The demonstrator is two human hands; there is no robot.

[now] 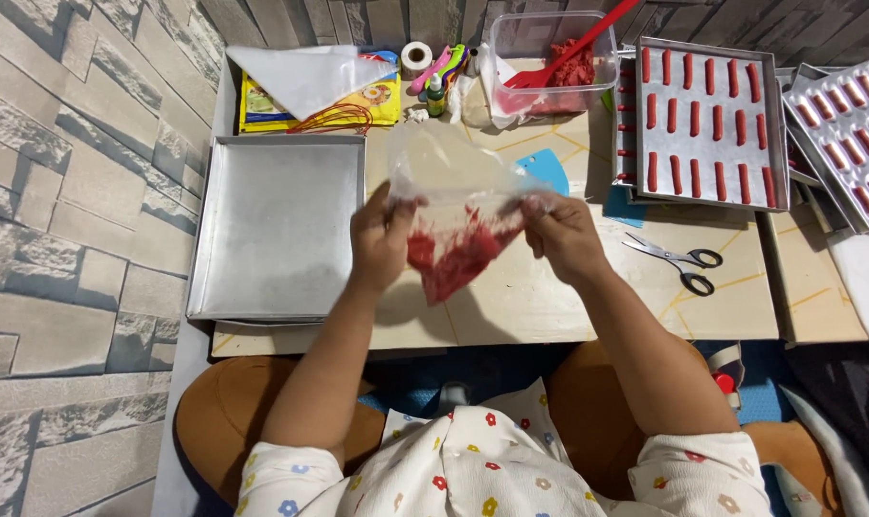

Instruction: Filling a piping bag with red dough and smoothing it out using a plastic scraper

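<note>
1. Two hands grip one clear piping bag (458, 230) with red paste above the desk (549, 297).
2. Left hand (382, 239) pinches its left edge; right hand (561, 235) pinches its right edge.
3. Scissors (679, 258) lie near the right hand.

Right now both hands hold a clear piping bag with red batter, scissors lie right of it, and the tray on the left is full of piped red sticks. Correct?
Not quite. The head view shows the tray on the left bare. The piped red sticks sit on the trays at the right. The rest stands: left hand and right hand hold the clear piping bag with red batter, and the scissors lie right of it.
</note>
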